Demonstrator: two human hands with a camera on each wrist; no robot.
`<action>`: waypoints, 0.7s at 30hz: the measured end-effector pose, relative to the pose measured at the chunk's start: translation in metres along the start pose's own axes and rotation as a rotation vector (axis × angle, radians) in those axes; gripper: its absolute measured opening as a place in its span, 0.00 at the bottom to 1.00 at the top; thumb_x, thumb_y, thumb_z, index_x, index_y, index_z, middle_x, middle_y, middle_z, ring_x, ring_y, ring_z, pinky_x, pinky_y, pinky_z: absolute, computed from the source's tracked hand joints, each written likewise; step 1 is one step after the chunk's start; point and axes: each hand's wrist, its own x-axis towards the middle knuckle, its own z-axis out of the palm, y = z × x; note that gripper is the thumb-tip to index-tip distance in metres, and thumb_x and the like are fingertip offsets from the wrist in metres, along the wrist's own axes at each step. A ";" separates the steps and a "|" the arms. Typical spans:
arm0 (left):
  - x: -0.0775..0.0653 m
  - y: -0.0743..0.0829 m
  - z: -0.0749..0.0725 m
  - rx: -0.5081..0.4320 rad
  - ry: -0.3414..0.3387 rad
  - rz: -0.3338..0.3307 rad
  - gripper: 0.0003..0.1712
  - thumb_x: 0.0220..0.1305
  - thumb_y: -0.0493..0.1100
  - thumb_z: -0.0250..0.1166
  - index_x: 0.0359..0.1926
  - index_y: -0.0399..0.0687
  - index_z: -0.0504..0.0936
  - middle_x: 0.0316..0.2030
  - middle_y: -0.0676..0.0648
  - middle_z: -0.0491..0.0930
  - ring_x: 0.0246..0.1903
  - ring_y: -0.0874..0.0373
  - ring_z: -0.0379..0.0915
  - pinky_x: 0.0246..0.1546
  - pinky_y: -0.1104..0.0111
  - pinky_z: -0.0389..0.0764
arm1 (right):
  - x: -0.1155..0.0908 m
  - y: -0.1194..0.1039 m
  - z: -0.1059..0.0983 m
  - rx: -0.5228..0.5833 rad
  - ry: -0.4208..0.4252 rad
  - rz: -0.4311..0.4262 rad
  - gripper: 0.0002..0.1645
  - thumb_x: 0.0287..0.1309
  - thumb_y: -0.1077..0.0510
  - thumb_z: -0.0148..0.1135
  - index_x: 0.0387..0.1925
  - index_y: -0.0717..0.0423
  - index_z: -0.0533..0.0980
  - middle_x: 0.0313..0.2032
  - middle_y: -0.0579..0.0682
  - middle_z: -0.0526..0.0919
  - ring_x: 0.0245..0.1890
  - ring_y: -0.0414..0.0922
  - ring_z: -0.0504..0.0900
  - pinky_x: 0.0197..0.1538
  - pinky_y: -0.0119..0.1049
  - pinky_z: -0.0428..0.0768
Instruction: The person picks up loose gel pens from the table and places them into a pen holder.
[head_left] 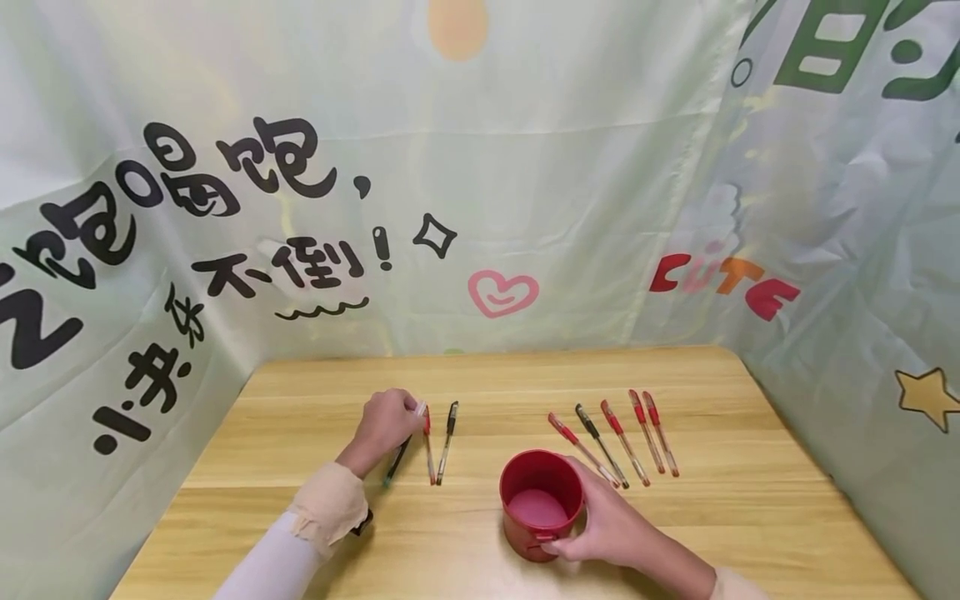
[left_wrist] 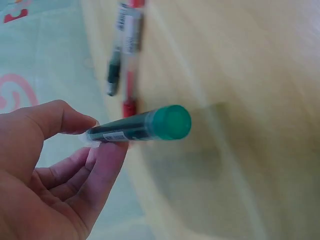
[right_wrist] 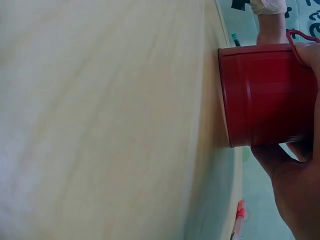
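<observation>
My left hand [head_left: 388, 421] pinches a dark pen with a green end [left_wrist: 170, 122] between thumb and fingers, at the left of the table. Close by on its right lie a red pen [head_left: 429, 450] and a black pen [head_left: 447, 442]. With my right hand [head_left: 611, 521] I grip a small red metal pail [head_left: 542, 529] by its side, the thumb near its wire handle [right_wrist: 295, 42]. The pail's mouth faces up and nothing shows inside. Whether its base touches the table I cannot tell.
Several pens with red caps [head_left: 613, 417] and one with a black cap [head_left: 592, 425] lie fanned out on the right of the wooden table [head_left: 480, 383]. A printed cloth [head_left: 585, 208] hangs behind and along both sides of the table.
</observation>
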 end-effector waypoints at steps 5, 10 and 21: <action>-0.001 0.016 -0.015 -0.058 0.047 0.033 0.11 0.54 0.40 0.71 0.38 0.40 0.89 0.33 0.44 0.90 0.19 0.60 0.80 0.19 0.70 0.80 | 0.001 0.001 0.000 0.013 -0.004 -0.012 0.56 0.41 0.53 0.86 0.71 0.42 0.66 0.63 0.47 0.80 0.59 0.51 0.81 0.55 0.41 0.87; -0.003 0.034 -0.029 -0.105 0.070 0.055 0.12 0.54 0.40 0.68 0.40 0.40 0.89 0.33 0.45 0.90 0.22 0.61 0.81 0.21 0.70 0.81 | 0.002 0.002 0.000 0.032 -0.011 -0.011 0.56 0.42 0.53 0.86 0.72 0.42 0.66 0.63 0.47 0.79 0.60 0.51 0.81 0.56 0.41 0.87; -0.019 0.072 -0.043 -0.144 0.162 0.172 0.10 0.53 0.42 0.68 0.37 0.46 0.90 0.29 0.51 0.89 0.25 0.63 0.80 0.30 0.68 0.80 | 0.001 0.002 0.000 0.001 -0.012 0.002 0.56 0.40 0.53 0.86 0.71 0.40 0.66 0.62 0.46 0.80 0.59 0.50 0.81 0.56 0.40 0.86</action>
